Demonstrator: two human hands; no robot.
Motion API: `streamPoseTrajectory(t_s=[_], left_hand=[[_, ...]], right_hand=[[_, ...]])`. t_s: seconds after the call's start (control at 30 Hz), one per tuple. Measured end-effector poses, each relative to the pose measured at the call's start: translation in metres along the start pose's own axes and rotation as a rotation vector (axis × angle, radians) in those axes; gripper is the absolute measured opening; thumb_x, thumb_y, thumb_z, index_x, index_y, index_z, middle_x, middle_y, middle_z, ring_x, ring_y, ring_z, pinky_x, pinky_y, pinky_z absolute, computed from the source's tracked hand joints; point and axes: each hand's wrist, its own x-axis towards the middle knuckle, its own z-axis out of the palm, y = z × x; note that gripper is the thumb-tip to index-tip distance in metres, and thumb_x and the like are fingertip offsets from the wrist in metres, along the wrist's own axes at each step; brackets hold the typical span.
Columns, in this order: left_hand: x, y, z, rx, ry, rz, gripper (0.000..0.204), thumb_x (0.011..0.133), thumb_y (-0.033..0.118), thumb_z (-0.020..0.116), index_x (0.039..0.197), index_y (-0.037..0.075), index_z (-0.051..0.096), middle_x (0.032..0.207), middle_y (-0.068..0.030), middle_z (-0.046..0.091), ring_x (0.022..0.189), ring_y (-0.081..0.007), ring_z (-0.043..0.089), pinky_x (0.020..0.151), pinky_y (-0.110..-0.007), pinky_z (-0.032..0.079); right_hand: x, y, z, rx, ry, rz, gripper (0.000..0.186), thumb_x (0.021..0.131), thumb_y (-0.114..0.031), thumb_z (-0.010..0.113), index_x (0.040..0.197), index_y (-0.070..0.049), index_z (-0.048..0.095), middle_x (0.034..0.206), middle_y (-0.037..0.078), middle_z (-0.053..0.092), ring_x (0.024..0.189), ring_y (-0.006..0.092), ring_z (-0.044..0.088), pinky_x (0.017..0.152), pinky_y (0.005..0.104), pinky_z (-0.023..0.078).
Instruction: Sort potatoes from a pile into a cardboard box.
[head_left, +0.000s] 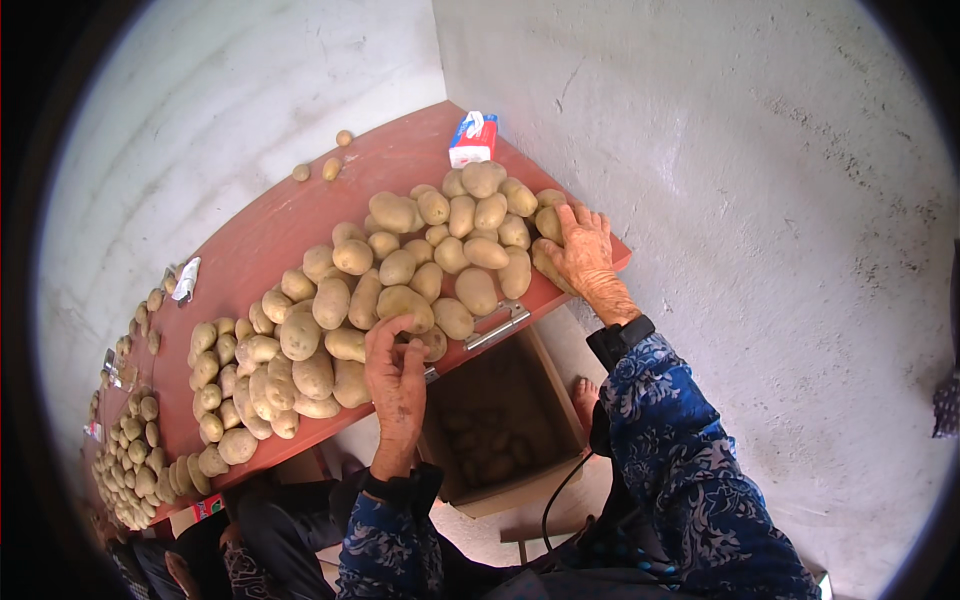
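A big heap of light brown potatoes (396,267) covers much of the reddish-brown tabletop (255,205). My left hand (397,378) is at the heap's near edge, its fingers loosely bent and the thumb apart from the index finger. Those fingertips lie against the lower side of a large potato (405,307), and nothing shows in the grasp. At the table's right end, my right hand (586,252) rests with fingers spread over the heap's edge. Between its thumb and index finger sits one potato (549,224); a longer potato (553,268) lies beneath the thumb.
Below the table edge stands an open cardboard box (548,385) with potatoes in its shadowed bottom. A metal latch (498,326) juts from that edge. A tissue pack (473,139) stands by the wall corner. Further left are another potato pile (130,460) and a seated person's dark-clothed legs (290,525).
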Motion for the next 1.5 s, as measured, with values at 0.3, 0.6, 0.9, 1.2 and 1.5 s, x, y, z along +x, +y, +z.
streamPoseTrajectory(t_s=[0.3, 0.6, 0.9, 1.2, 1.5], left_hand=[[0.0, -0.001, -0.001, 0.017, -0.003, 0.018, 0.036, 0.085, -0.008, 0.053, 0.118, 0.004, 0.062, 0.124, -0.0099, 0.051, 0.079, -0.012, 0.064, 0.075, -0.025, 0.052], [0.0, 0.0, 0.0, -0.012, 0.002, 0.006, 0.036, 0.085, -0.008, 0.054, 0.119, 0.003, 0.061, 0.126, -0.0104, 0.051, 0.079, -0.0122, 0.064, 0.076, -0.025, 0.052], [0.0, 0.003, -0.003, -0.027, 0.017, 0.018, 0.035, 0.086, -0.006, 0.054, 0.119, 0.003, 0.061, 0.129, -0.0106, 0.05, 0.078, -0.0113, 0.063, 0.076, -0.025, 0.051], [-0.001, 0.006, -0.005, -0.028, 0.034, 0.04, 0.033, 0.088, -0.005, 0.054, 0.119, 0.003, 0.06, 0.13, -0.0119, 0.049, 0.079, -0.0111, 0.063, 0.077, -0.025, 0.051], [0.0, -0.005, -0.007, -0.021, 0.08, 0.108, 0.03, 0.087, -0.003, 0.058, 0.116, 0.005, 0.061, 0.125, -0.0113, 0.053, 0.079, -0.0126, 0.061, 0.075, -0.027, 0.051]], right_hand=[[0.0, -0.001, 0.001, 0.016, 0.012, -0.012, 0.068, 0.071, -0.023, 0.072, 0.133, -0.005, 0.051, 0.135, 0.026, 0.05, 0.125, 0.0406, 0.048, 0.111, 0.0521, 0.031], [0.0, 0.003, 0.008, 0.065, 0.078, -0.061, 0.065, 0.071, -0.015, 0.072, 0.132, -0.009, 0.053, 0.127, 0.021, 0.052, 0.119, 0.0392, 0.049, 0.106, 0.05, 0.037], [0.017, -0.009, -0.013, 1.095, 0.129, 0.309, 0.044, 0.095, -0.023, 0.059, 0.134, -0.007, 0.048, 0.124, 0.017, 0.056, 0.109, 0.0288, 0.06, 0.089, 0.0388, 0.054], [0.005, -0.024, -0.032, 1.688, -0.178, 0.535, 0.05, 0.097, -0.04, 0.051, 0.129, -0.001, 0.05, 0.11, 0.018, 0.063, 0.081, 0.029, 0.069, 0.057, 0.035, 0.059], [-0.016, -0.039, -0.056, 1.078, -0.932, 0.21, 0.049, 0.09, -0.044, 0.057, 0.118, -0.004, 0.061, 0.089, 0.011, 0.069, 0.061, 0.0182, 0.065, 0.05, 0.0259, 0.049]])
